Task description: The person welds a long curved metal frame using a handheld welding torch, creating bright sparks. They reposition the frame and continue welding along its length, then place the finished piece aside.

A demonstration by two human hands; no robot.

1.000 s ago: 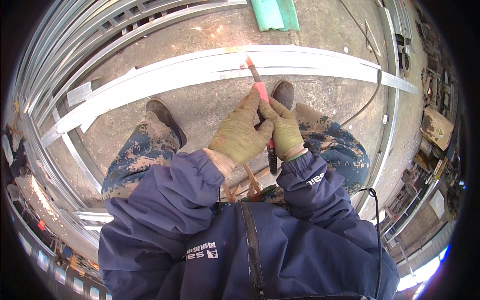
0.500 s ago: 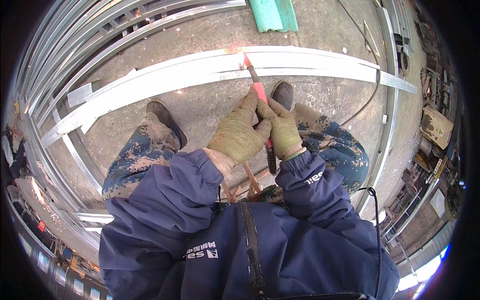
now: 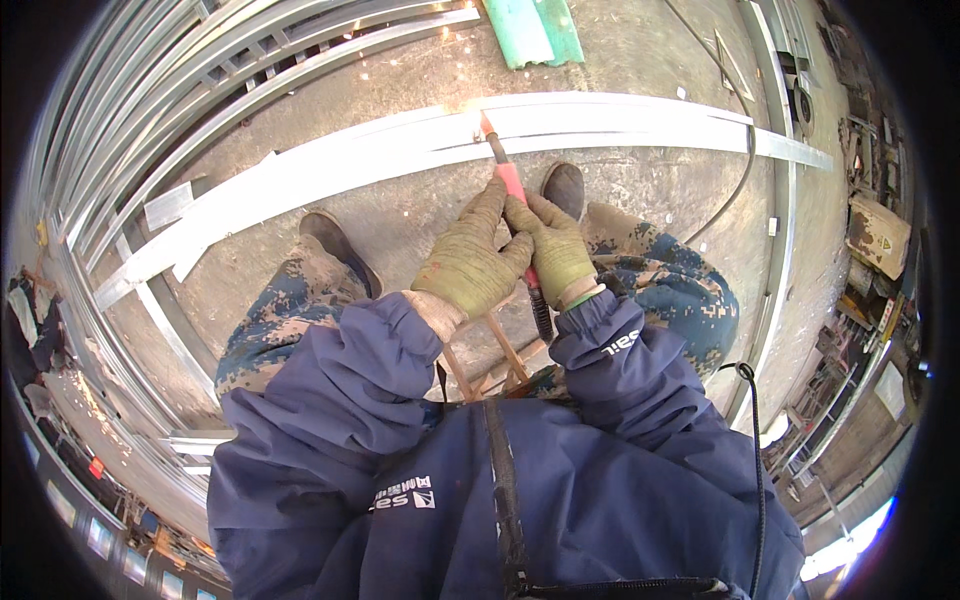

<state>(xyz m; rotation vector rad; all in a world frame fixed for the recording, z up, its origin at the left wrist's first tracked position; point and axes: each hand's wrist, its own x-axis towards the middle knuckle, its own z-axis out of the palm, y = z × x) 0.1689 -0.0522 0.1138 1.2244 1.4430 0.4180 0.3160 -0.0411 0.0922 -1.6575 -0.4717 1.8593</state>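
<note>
Both my hands, in olive-green work gloves, are closed around a welding torch (image 3: pixel 511 181) with a red handle and a dark bent neck. My left hand (image 3: pixel 470 255) wraps the handle from the left, its fingers pointing up along it. On the other side, my right hand (image 3: pixel 552 243) grips the same handle. Below the gloves the torch's black cable sleeve comes out beside my right wrist. The torch tip touches or nearly touches a long, shiny metal beam (image 3: pixel 620 120) lying crosswise in front of my feet. A bright orange glow and sparks show at the tip.
Long metal profiles (image 3: pixel 230 70) lie stacked at the upper left. A green sheet (image 3: pixel 533 32) rests on the floor beyond the beam. A dark cable (image 3: pixel 735 205) crosses the beam at right. A worn box (image 3: pixel 878 236) and scrap line the right side. More sparks fly at far left.
Sparks at the torch tip have grown and now scatter further up and left. The tip has shifted very slightly left with the view; both hands keep their hold on the torch.
</note>
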